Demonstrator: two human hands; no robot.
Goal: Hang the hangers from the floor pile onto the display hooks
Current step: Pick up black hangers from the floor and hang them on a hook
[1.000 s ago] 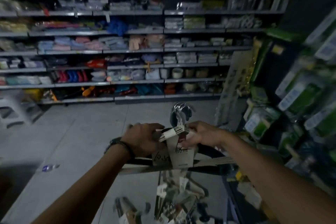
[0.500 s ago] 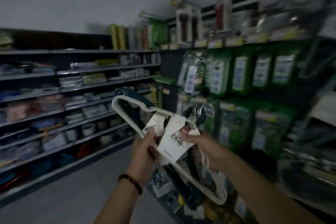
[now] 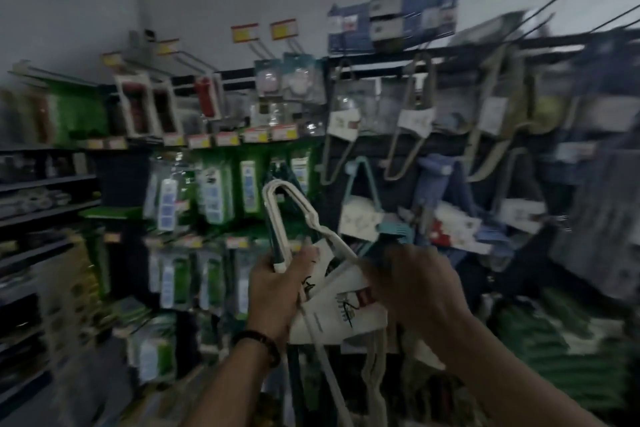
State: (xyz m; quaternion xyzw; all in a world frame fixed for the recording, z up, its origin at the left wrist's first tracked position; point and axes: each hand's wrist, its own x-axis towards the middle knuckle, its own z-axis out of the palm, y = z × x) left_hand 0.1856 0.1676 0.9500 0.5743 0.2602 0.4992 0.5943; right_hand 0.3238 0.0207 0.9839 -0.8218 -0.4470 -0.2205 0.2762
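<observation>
Here, left hand (image 3: 277, 291) gripping hangers (image 3: 294, 215), right hand (image 3: 415, 291) alongside

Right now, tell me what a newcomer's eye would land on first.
The eye goes first to the bundle of hangers at centre, with its white card label, gripped by the left hand and the right hand. Upper right behind it, beige hanger packs hang on display; green packets fill the racks to the left.
</observation>
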